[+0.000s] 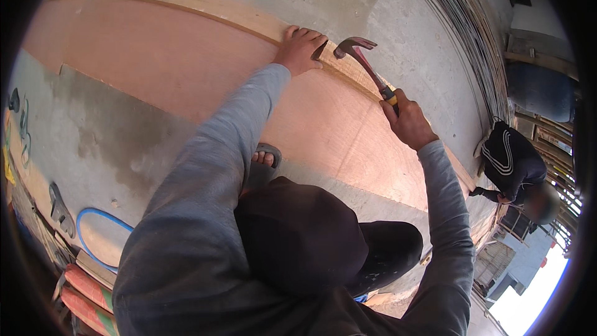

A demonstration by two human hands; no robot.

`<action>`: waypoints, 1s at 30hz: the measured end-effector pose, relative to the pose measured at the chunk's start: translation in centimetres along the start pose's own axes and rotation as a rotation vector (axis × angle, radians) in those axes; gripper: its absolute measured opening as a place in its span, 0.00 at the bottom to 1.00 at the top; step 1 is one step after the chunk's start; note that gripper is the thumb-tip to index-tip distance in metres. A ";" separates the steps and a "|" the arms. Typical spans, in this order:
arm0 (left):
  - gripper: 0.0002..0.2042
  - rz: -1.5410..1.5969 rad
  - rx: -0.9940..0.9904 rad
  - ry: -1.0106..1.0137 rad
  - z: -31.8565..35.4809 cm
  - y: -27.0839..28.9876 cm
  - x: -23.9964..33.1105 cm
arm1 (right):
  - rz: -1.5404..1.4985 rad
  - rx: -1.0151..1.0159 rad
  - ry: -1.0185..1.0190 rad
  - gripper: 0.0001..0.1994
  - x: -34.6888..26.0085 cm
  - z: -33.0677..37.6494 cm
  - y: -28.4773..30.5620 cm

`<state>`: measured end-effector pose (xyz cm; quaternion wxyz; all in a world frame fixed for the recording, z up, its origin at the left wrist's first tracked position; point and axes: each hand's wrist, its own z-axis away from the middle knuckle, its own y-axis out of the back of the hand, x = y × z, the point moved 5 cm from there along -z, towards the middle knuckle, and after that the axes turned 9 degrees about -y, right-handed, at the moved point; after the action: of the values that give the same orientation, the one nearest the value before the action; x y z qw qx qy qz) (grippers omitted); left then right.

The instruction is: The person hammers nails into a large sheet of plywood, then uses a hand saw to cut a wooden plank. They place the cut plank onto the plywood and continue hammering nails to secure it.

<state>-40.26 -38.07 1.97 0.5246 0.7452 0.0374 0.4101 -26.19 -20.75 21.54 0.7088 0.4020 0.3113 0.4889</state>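
A long pale wooden batten point(211, 6) runs along the far edge of a thin reddish-brown plywood sheet point(168, 50) lying on the concrete. My left hand point(301, 51) is closed over this batten, fingers across its top and thumb on the near side. A small dark patch by the fingertips cannot be made out. My right hand point(410, 121) grips a claw hammer point(368, 66) by its black and yellow handle. The hammer's head is just right of my left hand, over or close to the batten; whether it touches the wood is unclear. Nail not visible.
Another person point(513, 158) bends down at the right, by the far end of the sheet. Long thin metal rods point(457, 18) lie beyond. A blue barrel point(541, 90) stands at right. A blue hose point(84, 236), a sandal point(61, 211) and red-green bags point(87, 295) are at left.
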 end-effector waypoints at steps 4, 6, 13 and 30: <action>0.35 0.000 0.030 -0.006 -0.2 -0.3 0.7 | -0.162 0.357 0.071 0.13 -0.6 0.5 2.7; 0.35 -0.035 0.053 0.009 0.1 -0.3 0.4 | -0.569 0.579 0.227 0.13 -1.5 1.6 4.7; 0.37 -0.105 -0.018 0.002 0.5 -0.7 -0.4 | 0.013 0.241 0.229 0.12 -0.9 0.0 0.3; 0.37 -0.087 0.074 -0.006 0.3 -0.2 0.3 | -0.740 0.593 0.238 0.13 -0.3 1.4 3.5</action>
<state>-39.75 -38.09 1.95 0.5141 0.7629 0.0831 0.3830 -26.64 -20.69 25.34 0.6494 0.3901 0.6382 0.1368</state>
